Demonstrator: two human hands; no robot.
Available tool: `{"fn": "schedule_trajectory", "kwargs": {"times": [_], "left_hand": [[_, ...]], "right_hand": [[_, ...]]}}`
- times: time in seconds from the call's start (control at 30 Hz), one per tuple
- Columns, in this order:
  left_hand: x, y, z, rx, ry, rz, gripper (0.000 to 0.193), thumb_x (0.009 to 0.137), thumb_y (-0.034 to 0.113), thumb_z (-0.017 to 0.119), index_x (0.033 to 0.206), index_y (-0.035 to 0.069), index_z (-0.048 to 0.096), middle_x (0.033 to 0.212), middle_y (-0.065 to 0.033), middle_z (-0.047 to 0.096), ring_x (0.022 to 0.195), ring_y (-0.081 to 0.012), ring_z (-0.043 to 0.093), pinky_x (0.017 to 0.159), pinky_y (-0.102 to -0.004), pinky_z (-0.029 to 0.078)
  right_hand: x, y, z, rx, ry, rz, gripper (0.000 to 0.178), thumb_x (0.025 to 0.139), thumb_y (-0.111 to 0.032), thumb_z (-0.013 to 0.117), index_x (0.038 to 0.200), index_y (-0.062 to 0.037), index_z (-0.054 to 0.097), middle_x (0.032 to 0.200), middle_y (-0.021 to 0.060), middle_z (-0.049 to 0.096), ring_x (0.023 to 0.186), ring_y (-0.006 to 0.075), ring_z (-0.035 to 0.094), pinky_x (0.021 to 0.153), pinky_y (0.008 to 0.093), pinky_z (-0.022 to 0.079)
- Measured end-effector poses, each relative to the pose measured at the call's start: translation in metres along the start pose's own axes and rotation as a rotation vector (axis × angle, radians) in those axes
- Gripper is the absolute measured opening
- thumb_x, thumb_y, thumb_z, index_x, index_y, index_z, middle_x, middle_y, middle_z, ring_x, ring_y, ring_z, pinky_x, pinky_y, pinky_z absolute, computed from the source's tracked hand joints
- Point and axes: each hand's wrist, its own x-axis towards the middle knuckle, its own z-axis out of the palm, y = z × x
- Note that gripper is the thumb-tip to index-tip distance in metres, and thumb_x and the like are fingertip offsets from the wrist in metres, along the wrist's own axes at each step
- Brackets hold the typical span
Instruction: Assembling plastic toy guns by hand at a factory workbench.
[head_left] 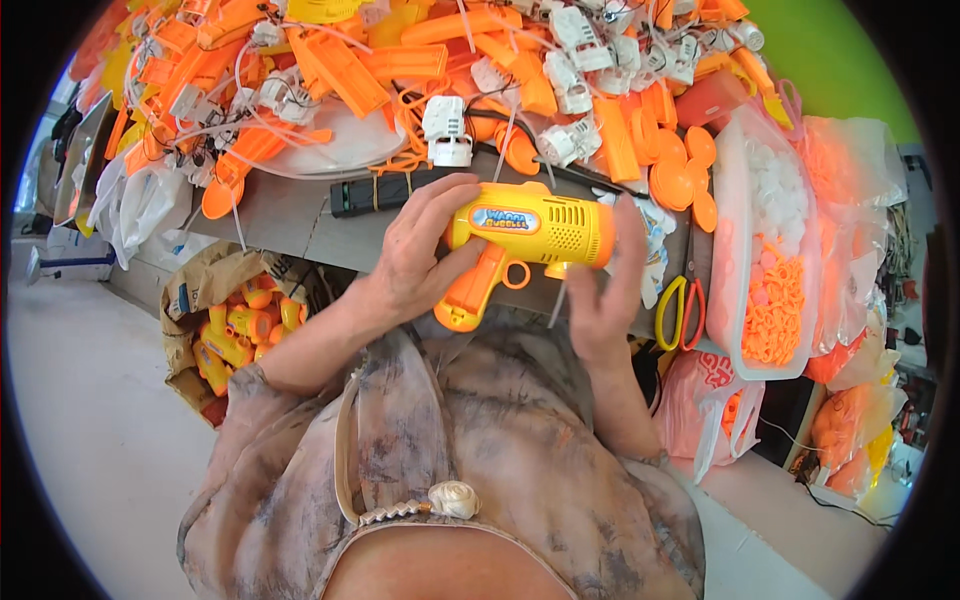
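Note:
A yellow and orange toy bubble gun [535, 245] is held level in front of my chest, its orange muzzle toward the right. My left hand [415, 255] is closed round its rear end, thumb below the label and fingers over the top. The orange grip and ring trigger hang downward. Beside the muzzle is my right hand [605, 310], fingers stretched upward and apart. It is very close to the muzzle; whether it touches cannot be made out. A thin pale tube [557, 305] hangs below the gun's front.
Orange shells and white motor units [445, 130] are heaped across the table's far side. A black flat bar [375, 192] lies behind the gun. Scissors [680, 312] and a plastic bin [730, 250] of small orange parts are at right. A paper bag [185, 345] holds yellow toy guns at left.

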Motion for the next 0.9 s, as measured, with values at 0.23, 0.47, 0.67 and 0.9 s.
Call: {"fn": "schedule_trajectory", "kwargs": {"times": [0.23, 0.47, 0.67, 0.9], "left_hand": [[0.01, 0.024, 0.012, -0.806, -0.098, -0.422, 0.055, 0.08, -0.007, 0.061, 0.13, -0.003, 0.038, 0.13, -0.0143, 0.045, 0.117, -0.0198, 0.047, 0.099, -0.0329, 0.039], [0.026, 0.024, -0.014, -0.841, 0.023, -0.515, 0.039, 0.094, 0.021, 0.049, 0.127, -0.001, 0.045, 0.118, -0.0085, 0.052, 0.105, -0.0128, 0.051, 0.089, -0.0279, 0.043], [0.009, 0.025, -0.023, -0.723, 0.163, -0.588, 0.04, 0.1, 0.027, 0.034, 0.122, -0.003, 0.048, 0.115, -0.0096, 0.055, 0.106, -0.0153, 0.052, 0.091, -0.0289, 0.042], [-0.007, 0.005, -0.021, -0.382, 0.154, -0.39, 0.049, 0.098, 0.034, 0.039, 0.126, -0.006, 0.046, 0.121, -0.0117, 0.053, 0.111, -0.0194, 0.049, 0.098, -0.0333, 0.037]], "right_hand": [[0.044, -0.033, -0.02, 0.801, 0.089, 0.29, 0.054, 0.077, -0.008, 0.069, 0.124, 0.0006, 0.044, 0.116, 0.009, 0.049, 0.106, 0.0162, 0.049, 0.091, 0.0316, 0.042], [0.066, -0.067, -0.009, -0.13, -0.133, -0.306, 0.052, 0.068, -0.005, 0.07, 0.116, -0.0037, 0.051, 0.115, 0.015, 0.051, 0.102, 0.0285, 0.053, 0.087, 0.037, 0.044], [0.029, -0.067, 0.062, -0.327, -0.144, -0.395, 0.042, 0.078, -0.01, 0.054, 0.119, -0.0026, 0.05, 0.119, 0.0194, 0.048, 0.103, 0.033, 0.05, 0.089, 0.0449, 0.04], [0.011, -0.042, 0.081, -0.181, -0.107, -0.405, 0.045, 0.076, -0.007, 0.058, 0.119, 0.0018, 0.048, 0.124, 0.0227, 0.044, 0.114, 0.0341, 0.047, 0.094, 0.0452, 0.04]]}}
